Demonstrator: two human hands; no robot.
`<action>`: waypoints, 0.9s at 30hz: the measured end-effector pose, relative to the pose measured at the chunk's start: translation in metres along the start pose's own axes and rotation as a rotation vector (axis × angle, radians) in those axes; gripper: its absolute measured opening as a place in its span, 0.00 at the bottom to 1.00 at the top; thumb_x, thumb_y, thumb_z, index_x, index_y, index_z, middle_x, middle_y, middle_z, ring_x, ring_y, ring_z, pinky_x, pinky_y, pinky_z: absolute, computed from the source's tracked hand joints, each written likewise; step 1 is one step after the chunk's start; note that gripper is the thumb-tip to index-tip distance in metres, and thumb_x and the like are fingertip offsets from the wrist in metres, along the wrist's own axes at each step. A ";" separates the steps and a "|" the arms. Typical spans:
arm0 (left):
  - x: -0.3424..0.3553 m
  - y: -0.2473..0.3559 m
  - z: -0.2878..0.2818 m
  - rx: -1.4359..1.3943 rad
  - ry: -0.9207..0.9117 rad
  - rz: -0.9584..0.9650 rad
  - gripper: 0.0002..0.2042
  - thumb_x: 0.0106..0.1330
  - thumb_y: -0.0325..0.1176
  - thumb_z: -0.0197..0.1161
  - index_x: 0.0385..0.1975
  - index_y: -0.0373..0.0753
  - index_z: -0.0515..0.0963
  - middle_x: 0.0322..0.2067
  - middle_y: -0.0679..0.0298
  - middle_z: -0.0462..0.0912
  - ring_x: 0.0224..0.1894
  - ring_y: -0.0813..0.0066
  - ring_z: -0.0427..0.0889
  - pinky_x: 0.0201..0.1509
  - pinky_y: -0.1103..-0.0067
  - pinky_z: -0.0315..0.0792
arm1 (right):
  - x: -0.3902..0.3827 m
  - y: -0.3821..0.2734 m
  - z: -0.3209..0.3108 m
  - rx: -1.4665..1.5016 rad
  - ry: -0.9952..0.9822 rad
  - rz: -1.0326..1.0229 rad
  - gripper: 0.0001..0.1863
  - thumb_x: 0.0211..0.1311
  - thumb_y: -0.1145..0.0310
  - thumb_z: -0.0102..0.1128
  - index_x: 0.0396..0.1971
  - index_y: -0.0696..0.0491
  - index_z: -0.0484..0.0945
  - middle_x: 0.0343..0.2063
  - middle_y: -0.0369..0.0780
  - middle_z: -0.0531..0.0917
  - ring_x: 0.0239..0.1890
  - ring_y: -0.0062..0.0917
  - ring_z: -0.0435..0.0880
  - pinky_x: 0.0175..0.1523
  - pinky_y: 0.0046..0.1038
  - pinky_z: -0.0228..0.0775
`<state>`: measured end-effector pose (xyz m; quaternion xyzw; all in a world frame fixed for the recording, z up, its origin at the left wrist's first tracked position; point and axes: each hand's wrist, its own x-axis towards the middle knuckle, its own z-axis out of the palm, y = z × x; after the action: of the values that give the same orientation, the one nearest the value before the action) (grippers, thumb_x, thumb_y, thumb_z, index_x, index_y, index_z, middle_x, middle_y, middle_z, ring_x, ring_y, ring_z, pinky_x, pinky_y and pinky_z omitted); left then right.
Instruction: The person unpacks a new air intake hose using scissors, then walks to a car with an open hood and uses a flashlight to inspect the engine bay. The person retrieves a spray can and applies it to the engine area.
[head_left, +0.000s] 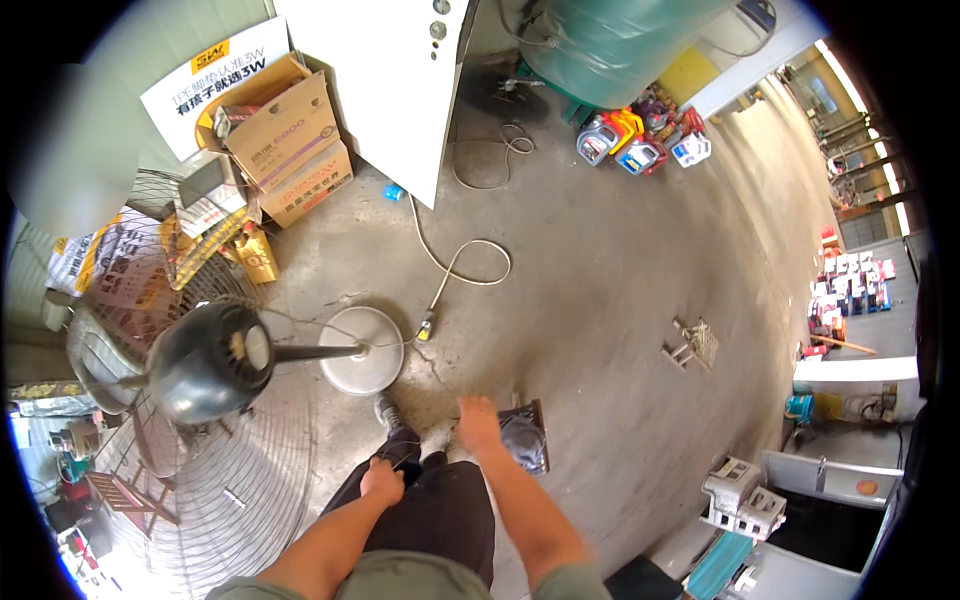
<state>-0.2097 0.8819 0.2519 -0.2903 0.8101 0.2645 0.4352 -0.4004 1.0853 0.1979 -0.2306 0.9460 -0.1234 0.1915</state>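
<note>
Left of the pedestal fan's round base point(362, 377), a wide wire cage point(245, 475) is spreading close to the camera, with a dark motor housing point(200, 365) sitting in front of it. Beyond the base, also to its left, a golden jug point(258, 258) and cardboard cartons point(285, 150) are standing near a pale wall point(165, 50). Straight beyond the base, a tall white panel point(385, 80) is rising.

On the near side of the base, the left hand point(382, 483) is curling its fingers over the dark trousers; I cannot tell whether they are clamping on anything. Past the base, a cable point(484, 283) is looping across the grey concrete floor point(590, 300), which is showing cracks and dark stains. Near and right of the base, the right hand point(478, 422) is hovering, its blurred fingers not showing whether they are together or apart; a low dark-topped stool point(522, 440) is standing just beside it.

Farther right of the base, plastic jugs point(640, 150) are crowding below a green tank point(620, 45), a wooden stool point(693, 345) is standing alone, and a grey engine block point(742, 500) is resting.
</note>
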 end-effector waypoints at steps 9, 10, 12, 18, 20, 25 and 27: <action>0.088 -0.017 0.039 -0.052 0.125 0.087 0.15 0.77 0.41 0.64 0.45 0.33 0.75 0.54 0.44 0.74 0.50 0.36 0.84 0.52 0.50 0.81 | 0.145 0.029 0.157 0.343 -0.084 0.216 0.20 0.61 0.79 0.62 0.54 0.58 0.80 0.46 0.53 0.87 0.53 0.53 0.85 0.56 0.52 0.78; 0.092 -0.022 0.046 -0.060 0.132 0.045 0.14 0.77 0.41 0.64 0.45 0.33 0.75 0.53 0.44 0.74 0.50 0.36 0.84 0.52 0.50 0.81 | 0.162 0.033 0.174 0.384 -0.072 0.190 0.19 0.61 0.79 0.62 0.53 0.59 0.79 0.45 0.54 0.87 0.52 0.54 0.85 0.57 0.51 0.78; 0.108 -0.022 0.059 -0.073 0.135 -0.011 0.14 0.77 0.40 0.64 0.45 0.33 0.75 0.53 0.44 0.74 0.50 0.36 0.84 0.52 0.50 0.81 | 0.192 0.059 0.218 0.449 -0.035 0.162 0.17 0.61 0.80 0.62 0.50 0.61 0.78 0.45 0.56 0.87 0.51 0.57 0.84 0.59 0.50 0.77; 0.144 -0.037 0.113 -0.159 0.187 -0.123 0.14 0.74 0.40 0.65 0.45 0.35 0.75 0.51 0.45 0.75 0.47 0.35 0.81 0.49 0.47 0.75 | 0.290 0.100 0.342 0.516 -0.074 0.274 0.18 0.63 0.73 0.69 0.52 0.56 0.81 0.50 0.55 0.82 0.53 0.55 0.84 0.59 0.50 0.79; 0.161 -0.011 0.096 -0.177 0.149 -0.153 0.14 0.73 0.40 0.66 0.45 0.36 0.75 0.50 0.45 0.75 0.46 0.35 0.81 0.48 0.47 0.75 | 0.323 0.116 0.379 0.492 -0.048 0.277 0.20 0.64 0.69 0.72 0.54 0.55 0.81 0.49 0.54 0.82 0.53 0.54 0.84 0.59 0.50 0.79; 0.183 0.010 0.088 -0.279 0.174 -0.163 0.12 0.70 0.34 0.66 0.45 0.34 0.75 0.47 0.44 0.75 0.45 0.34 0.79 0.46 0.49 0.74 | 0.380 0.137 0.450 0.584 -0.007 0.309 0.22 0.68 0.69 0.70 0.60 0.50 0.80 0.44 0.51 0.87 0.48 0.51 0.87 0.54 0.51 0.79; 0.187 0.021 0.078 -0.277 0.207 -0.172 0.11 0.69 0.32 0.67 0.44 0.34 0.75 0.46 0.44 0.75 0.45 0.35 0.79 0.47 0.51 0.74 | 0.382 0.131 0.472 0.595 0.053 0.269 0.22 0.68 0.69 0.70 0.61 0.48 0.80 0.43 0.50 0.88 0.47 0.51 0.88 0.53 0.51 0.80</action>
<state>-0.2659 0.9051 0.0576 -0.4414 0.7785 0.3041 0.3267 -0.5671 0.9452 -0.3842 -0.0340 0.8950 -0.3742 0.2403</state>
